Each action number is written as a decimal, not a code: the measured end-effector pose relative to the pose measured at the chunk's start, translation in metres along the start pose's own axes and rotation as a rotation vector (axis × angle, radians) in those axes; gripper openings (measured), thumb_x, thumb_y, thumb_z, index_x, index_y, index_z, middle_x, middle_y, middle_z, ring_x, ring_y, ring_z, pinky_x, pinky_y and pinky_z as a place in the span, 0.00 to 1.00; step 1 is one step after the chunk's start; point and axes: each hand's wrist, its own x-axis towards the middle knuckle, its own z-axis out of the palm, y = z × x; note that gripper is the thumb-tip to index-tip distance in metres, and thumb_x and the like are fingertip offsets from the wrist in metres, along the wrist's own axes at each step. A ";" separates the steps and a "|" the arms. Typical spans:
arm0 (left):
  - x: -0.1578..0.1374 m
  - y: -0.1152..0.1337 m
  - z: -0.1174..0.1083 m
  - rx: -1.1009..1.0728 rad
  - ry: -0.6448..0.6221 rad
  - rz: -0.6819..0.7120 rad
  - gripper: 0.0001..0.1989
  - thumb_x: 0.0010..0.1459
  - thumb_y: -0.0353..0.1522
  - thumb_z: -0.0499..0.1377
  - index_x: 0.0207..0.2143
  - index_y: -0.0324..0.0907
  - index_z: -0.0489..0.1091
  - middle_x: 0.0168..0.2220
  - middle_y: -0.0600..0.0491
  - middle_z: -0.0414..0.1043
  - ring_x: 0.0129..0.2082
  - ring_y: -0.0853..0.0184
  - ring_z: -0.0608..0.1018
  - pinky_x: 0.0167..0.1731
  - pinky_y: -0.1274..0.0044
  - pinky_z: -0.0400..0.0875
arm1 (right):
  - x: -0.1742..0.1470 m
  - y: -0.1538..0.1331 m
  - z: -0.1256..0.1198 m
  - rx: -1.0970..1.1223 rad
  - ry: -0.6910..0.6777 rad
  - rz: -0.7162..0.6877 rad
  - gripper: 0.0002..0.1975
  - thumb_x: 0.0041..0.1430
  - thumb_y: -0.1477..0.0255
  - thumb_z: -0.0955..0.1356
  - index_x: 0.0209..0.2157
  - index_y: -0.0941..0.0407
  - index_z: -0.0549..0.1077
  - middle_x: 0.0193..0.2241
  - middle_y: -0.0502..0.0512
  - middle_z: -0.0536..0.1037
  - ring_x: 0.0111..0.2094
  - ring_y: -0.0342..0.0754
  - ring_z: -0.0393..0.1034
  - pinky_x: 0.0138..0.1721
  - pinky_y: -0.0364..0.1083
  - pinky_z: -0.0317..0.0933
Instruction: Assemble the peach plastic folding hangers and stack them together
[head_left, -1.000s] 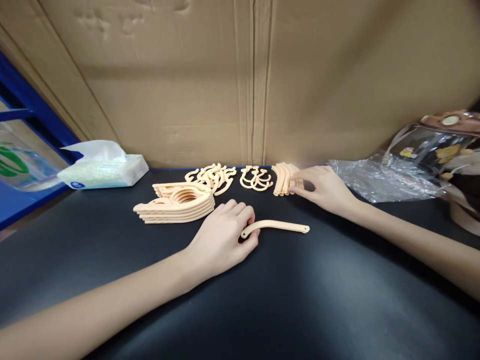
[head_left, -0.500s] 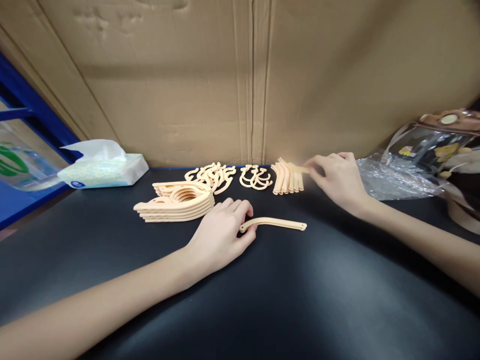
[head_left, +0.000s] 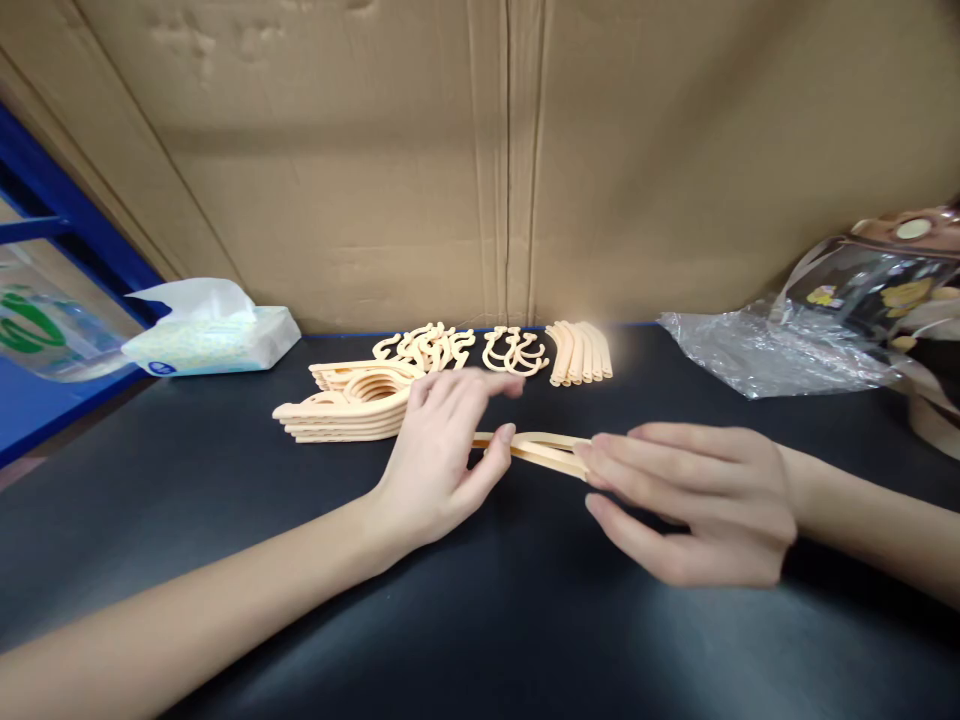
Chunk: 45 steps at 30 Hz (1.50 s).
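Note:
Two slim, slightly curved peach plastic hanger arms (head_left: pixel 551 455) lie close together between my hands, crossing at a narrow angle. My right hand (head_left: pixel 697 500) pinches at their right ends; the fingers cover exactly how many it grips. At the left end, my left hand (head_left: pixel 450 450) has its index finger raised and its thumb apart, with the thumb passing in front of the pieces. Behind my left hand sits a stack of folded peach hangers (head_left: pixel 341 415), partly covered by the fingers.
Farther back lie a heap of loose hooks (head_left: pixel 427 347), several more hooks (head_left: pixel 516 350) and a row of hanger arms (head_left: pixel 581 353). A tissue pack (head_left: pixel 214 342) stands at left. Crumpled clear plastic (head_left: pixel 772 350) and a transparent bag (head_left: pixel 885 280) lie at right. Cardboard (head_left: pixel 337 170) walls the back.
My right hand has come from the row at the back to the front middle, bringing a second hanger arm beside the first. My left index finger has lifted away from the thumb.

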 end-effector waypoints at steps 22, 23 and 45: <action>0.000 -0.003 0.008 0.061 -0.276 0.139 0.11 0.65 0.36 0.53 0.46 0.47 0.72 0.42 0.50 0.68 0.41 0.62 0.67 0.41 0.70 0.63 | 0.011 0.017 0.016 0.054 -0.343 0.189 0.10 0.62 0.67 0.63 0.39 0.57 0.74 0.32 0.54 0.76 0.31 0.47 0.68 0.34 0.46 0.60; -0.001 -0.003 0.008 0.065 -0.278 0.138 0.11 0.64 0.36 0.53 0.46 0.48 0.72 0.42 0.51 0.68 0.42 0.62 0.67 0.41 0.70 0.63 | 0.010 0.016 0.016 0.069 -0.350 0.199 0.11 0.62 0.66 0.64 0.39 0.57 0.74 0.32 0.54 0.76 0.31 0.47 0.68 0.34 0.46 0.60; 0.003 -0.005 0.012 0.016 -0.275 -0.072 0.06 0.61 0.30 0.54 0.40 0.41 0.68 0.39 0.52 0.72 0.39 0.62 0.71 0.39 0.70 0.65 | 0.003 0.023 0.034 0.041 -0.259 0.248 0.09 0.64 0.73 0.62 0.38 0.59 0.73 0.35 0.57 0.75 0.34 0.49 0.68 0.37 0.48 0.60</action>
